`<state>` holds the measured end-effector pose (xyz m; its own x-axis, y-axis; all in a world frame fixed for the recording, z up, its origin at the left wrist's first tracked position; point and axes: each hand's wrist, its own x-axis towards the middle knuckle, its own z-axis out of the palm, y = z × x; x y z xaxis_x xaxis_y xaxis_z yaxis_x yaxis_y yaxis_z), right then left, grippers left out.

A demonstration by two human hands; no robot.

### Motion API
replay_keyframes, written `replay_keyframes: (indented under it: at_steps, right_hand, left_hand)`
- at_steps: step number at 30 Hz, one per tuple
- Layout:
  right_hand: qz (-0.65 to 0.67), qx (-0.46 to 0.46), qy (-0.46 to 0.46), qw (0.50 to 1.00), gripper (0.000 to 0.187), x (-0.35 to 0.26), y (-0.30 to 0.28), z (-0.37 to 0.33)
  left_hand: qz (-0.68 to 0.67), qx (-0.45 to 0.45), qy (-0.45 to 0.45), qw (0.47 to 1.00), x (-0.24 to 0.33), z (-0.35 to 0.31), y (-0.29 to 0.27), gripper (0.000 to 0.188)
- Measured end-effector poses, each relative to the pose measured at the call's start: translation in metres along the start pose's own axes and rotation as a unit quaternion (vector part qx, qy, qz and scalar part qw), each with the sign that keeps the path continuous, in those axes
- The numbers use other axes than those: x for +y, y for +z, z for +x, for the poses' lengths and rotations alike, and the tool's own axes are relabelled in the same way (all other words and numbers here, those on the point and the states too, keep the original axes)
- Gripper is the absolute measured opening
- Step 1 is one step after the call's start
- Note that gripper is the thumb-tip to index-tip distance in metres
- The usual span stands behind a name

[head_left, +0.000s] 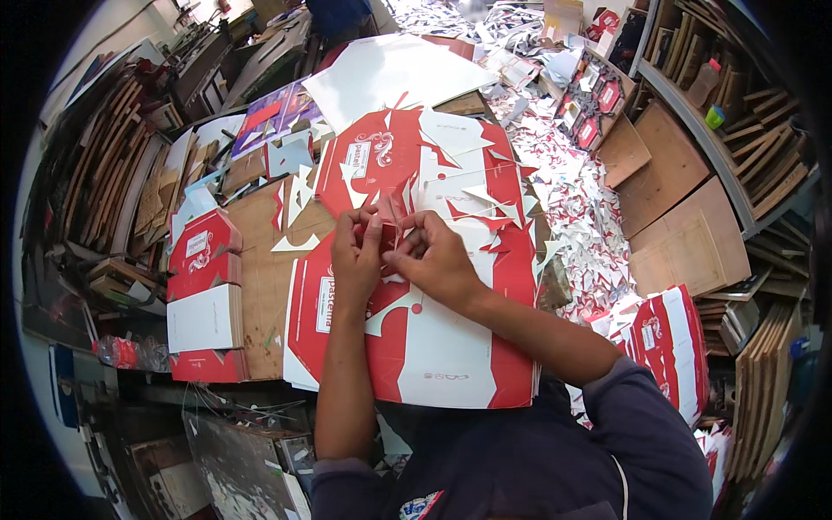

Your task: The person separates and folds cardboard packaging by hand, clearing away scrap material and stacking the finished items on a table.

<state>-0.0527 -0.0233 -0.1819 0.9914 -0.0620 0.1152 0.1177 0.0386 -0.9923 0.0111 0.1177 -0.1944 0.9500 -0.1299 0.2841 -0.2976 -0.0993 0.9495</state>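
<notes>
Over a stack of red and white printed card sheets (pixel 446 347), my two hands meet in the middle. My left hand (pixel 355 264) is closed, its fingers pinching a thin red card piece (pixel 394 204) that stands up between the hands. From the right, my right hand (pixel 440 263) grips the same piece with thumb and fingers bent. Just beyond lies another batch of red and white sheets (pixel 373 147), with loose pointed offcuts (pixel 475 205) strewn over it. How many layers I hold is hidden by my fingers.
A neat pile of cut red and white cards (pixel 204 325) sits at the table's left. Large white sheets (pixel 394 82) lie at the back. Paper scraps (pixel 576 217) heap up on the right, beside wooden boards (pixel 685 234). Shelves of boards (pixel 104 165) stand at far left.
</notes>
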Motion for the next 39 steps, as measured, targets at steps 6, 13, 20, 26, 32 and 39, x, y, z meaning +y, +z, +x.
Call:
replay_keyframes:
  at_steps: [6, 13, 20, 26, 32, 39]
  right_hand:
    - [-0.221, -0.018, -0.011, 0.975, 0.030, 0.003, -0.007, 0.019]
    - [-0.017, 0.134, 0.060, 0.989, 0.020, 0.028, -0.053, 0.040]
    - [-0.003, 0.015, 0.070, 0.997, 0.040, 0.011, -0.084, 0.053]
    - [-0.405, 0.012, -0.132, 0.905, 0.033, 0.025, -0.036, 0.040]
    - [-0.420, 0.012, -0.147, 0.896, 0.026, 0.012, -0.030, 0.031]
    - [-0.367, -0.024, -0.028, 0.930, 0.031, 0.020, -0.041, 0.053]
  left_hand:
    - [0.052, 0.004, 0.017, 0.999, -0.022, 0.002, -0.010, 0.024]
    - [0.052, -0.008, 0.026, 0.998, -0.022, 0.003, -0.008, 0.021]
    - [0.057, -0.055, 0.022, 0.997, -0.015, 0.000, -0.011, 0.048]
    - [0.142, -0.031, 0.072, 0.987, -0.010, -0.002, -0.008, 0.050]
    - [0.228, -0.032, 0.106, 0.967, -0.001, 0.000, -0.010, 0.053]
    - [0.227, -0.042, 0.136, 0.964, -0.006, -0.003, -0.010, 0.051]
